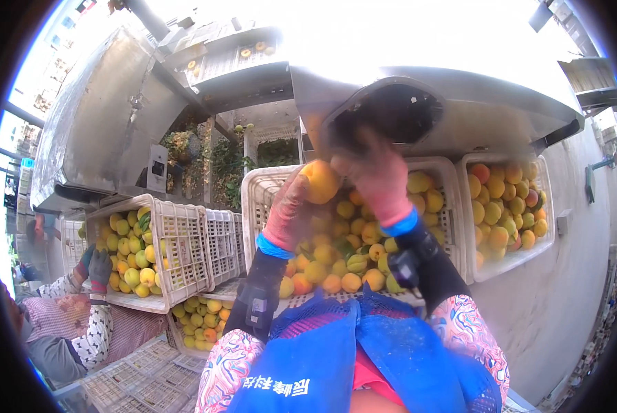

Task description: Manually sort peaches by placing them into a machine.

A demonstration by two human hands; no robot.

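My left hand [285,211], in a pinkish-red glove, grips a yellow peach [321,181] above a white plastic crate [250,188]. My right hand [382,180], gloved the same way, is blurred just right of that peach, its fingers in front of a dark oval opening [411,116] in a metal machine housing [473,124]. Whether the right fingers hold anything is hidden by the blur. Below both hands the crate is full of loose yellow-green and orange peaches [351,281].
At right stands another crate [548,227] of peaches. On the left a co-worker's gloved hands [100,268] reach into a tilted crate [184,253]. A lower crate of peaches [200,317] sits beside me. Cut fruit [245,52] lies in a far tray; plant debris [228,160] covers ground behind.
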